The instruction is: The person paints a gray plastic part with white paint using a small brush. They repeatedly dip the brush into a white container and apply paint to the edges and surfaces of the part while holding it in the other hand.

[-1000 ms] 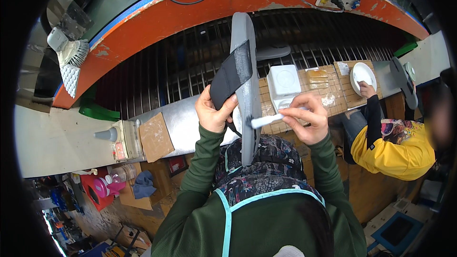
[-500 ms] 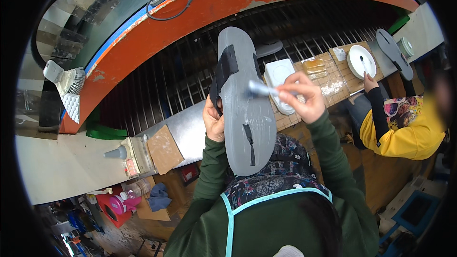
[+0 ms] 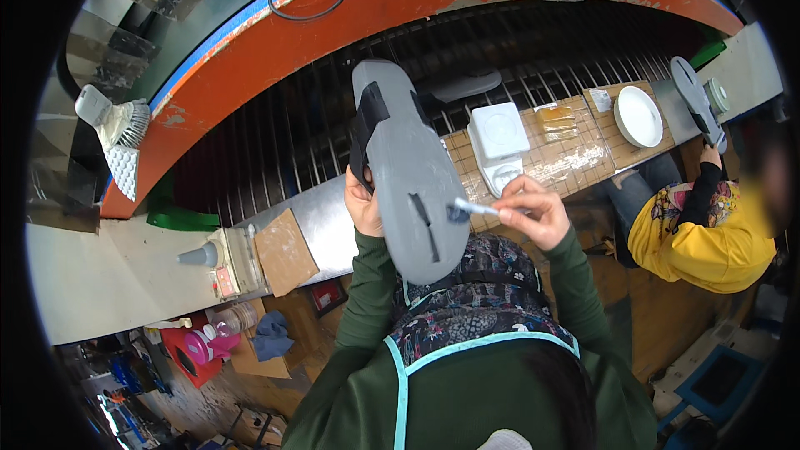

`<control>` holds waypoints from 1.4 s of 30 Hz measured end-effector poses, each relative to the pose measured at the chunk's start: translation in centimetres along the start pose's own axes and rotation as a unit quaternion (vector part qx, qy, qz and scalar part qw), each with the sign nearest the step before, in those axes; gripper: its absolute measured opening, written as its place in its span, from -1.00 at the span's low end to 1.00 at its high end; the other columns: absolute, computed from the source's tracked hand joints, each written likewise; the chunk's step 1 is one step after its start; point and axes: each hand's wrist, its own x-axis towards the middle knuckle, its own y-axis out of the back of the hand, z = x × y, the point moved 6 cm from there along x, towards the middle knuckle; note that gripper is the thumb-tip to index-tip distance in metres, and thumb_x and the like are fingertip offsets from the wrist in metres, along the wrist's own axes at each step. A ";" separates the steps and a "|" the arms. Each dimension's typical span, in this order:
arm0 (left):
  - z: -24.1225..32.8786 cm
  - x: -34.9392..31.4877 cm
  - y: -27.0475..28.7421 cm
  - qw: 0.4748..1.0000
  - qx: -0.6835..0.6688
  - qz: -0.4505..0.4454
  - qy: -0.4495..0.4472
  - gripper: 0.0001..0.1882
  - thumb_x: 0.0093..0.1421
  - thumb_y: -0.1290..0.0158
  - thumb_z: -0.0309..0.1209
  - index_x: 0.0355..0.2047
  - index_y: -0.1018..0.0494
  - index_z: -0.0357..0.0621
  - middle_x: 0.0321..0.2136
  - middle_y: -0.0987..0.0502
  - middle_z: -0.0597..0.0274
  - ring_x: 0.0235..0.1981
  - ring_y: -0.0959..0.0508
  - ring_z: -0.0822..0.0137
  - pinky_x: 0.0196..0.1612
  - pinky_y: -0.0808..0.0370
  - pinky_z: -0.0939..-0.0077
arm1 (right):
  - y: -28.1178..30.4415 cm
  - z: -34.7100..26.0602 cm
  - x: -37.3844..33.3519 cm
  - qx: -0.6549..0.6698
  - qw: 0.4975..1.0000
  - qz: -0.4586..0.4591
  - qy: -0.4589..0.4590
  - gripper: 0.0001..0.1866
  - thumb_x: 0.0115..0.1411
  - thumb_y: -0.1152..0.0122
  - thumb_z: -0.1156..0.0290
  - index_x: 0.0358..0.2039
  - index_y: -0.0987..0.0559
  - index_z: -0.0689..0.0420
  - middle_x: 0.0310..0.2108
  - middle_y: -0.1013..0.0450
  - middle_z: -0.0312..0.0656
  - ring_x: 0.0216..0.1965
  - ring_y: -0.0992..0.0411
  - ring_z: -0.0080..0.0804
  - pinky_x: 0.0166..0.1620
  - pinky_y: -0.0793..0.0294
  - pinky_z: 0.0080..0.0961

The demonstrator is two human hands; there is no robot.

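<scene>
My left hand [image 3: 363, 205] grips a shoe by its black upper, with the grey sole [image 3: 408, 175] turned up toward me. My right hand [image 3: 537, 211] pinches a small brush [image 3: 468, 209] with a pale handle. The brush's dark tip touches the sole near its lower right edge, beside a dark slot in the sole. Both forearms are in dark green sleeves, over a patterned apron.
A white square container [image 3: 498, 138] stands on the wooden bench [image 3: 575, 146] behind the shoe, with a white plate [image 3: 638, 116] further right. A person in yellow [image 3: 704, 237] holds another sole [image 3: 693, 102] at the right. A dark slatted conveyor [image 3: 275, 137] runs behind; a hand brush [image 3: 117, 129] hangs left.
The shoe has tilted, so its sole now lies flatter and lower in front of me. My right hand has brought the brush down from the sole's upper part to its lower right edge.
</scene>
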 end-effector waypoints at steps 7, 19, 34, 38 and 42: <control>1.3 -1.3 -3.0 0.989 0.127 0.059 -0.044 -0.44 -0.10 -0.35 -0.55 -0.13 -0.28 -0.25 -0.18 -0.52 -0.08 -0.43 -0.51 0.50 -0.37 -0.47 0.68 | 0.0 -0.9 -3.5 0.003 0.992 0.105 -0.066 -0.83 0.09 -0.27 0.49 -0.29 -0.64 0.27 -0.36 -0.38 -0.24 -0.36 -0.42 -0.55 -0.27 -0.43 -0.67; 1.5 -1.6 -5.2 0.968 0.230 0.046 -0.094 -0.48 -0.12 -0.39 -0.49 -0.21 -0.32 -0.23 -0.30 -0.48 0.26 -0.27 -0.47 0.49 -0.17 -0.43 0.59 | 0.9 -0.5 -3.2 -0.079 0.983 0.161 -0.044 -0.84 0.06 -0.29 0.52 -0.30 -0.65 0.22 -0.43 -0.37 -0.28 -0.46 -0.35 -0.62 -0.44 -0.35 -0.70; 0.7 -1.8 -4.9 0.952 0.296 -0.001 -0.080 -0.49 -0.15 -0.41 -0.46 -0.27 -0.32 -0.21 -0.44 -0.43 0.39 -0.43 -0.37 0.60 -0.35 -0.35 0.70 | 2.3 -2.0 0.8 -0.247 0.949 0.183 0.077 -0.80 -0.02 -0.35 0.48 -0.31 -0.68 0.07 -0.44 -0.39 -0.33 -0.61 -0.27 -0.63 -0.43 -0.24 -0.65; 0.9 -1.7 -4.8 0.945 0.317 -0.018 -0.077 -0.47 -0.13 -0.38 -0.54 -0.21 -0.32 -0.23 -0.41 -0.43 0.39 -0.44 -0.36 0.61 -0.36 -0.34 0.71 | 2.4 -2.3 1.3 -0.286 0.943 0.146 0.086 -0.79 -0.03 -0.36 0.46 -0.31 -0.69 0.05 -0.43 -0.40 -0.35 -0.61 -0.30 -0.66 -0.33 -0.15 -0.61; 1.4 -1.3 -5.3 0.931 0.350 -0.022 -0.101 -0.45 -0.14 -0.39 -0.51 -0.19 -0.32 -0.24 -0.42 -0.42 0.40 -0.46 -0.35 0.62 -0.37 -0.33 0.73 | 2.7 -2.4 1.5 -0.297 0.943 0.117 0.092 -0.79 -0.03 -0.36 0.44 -0.31 -0.69 0.04 -0.42 -0.40 -0.37 -0.61 -0.29 -0.68 -0.29 -0.09 -0.59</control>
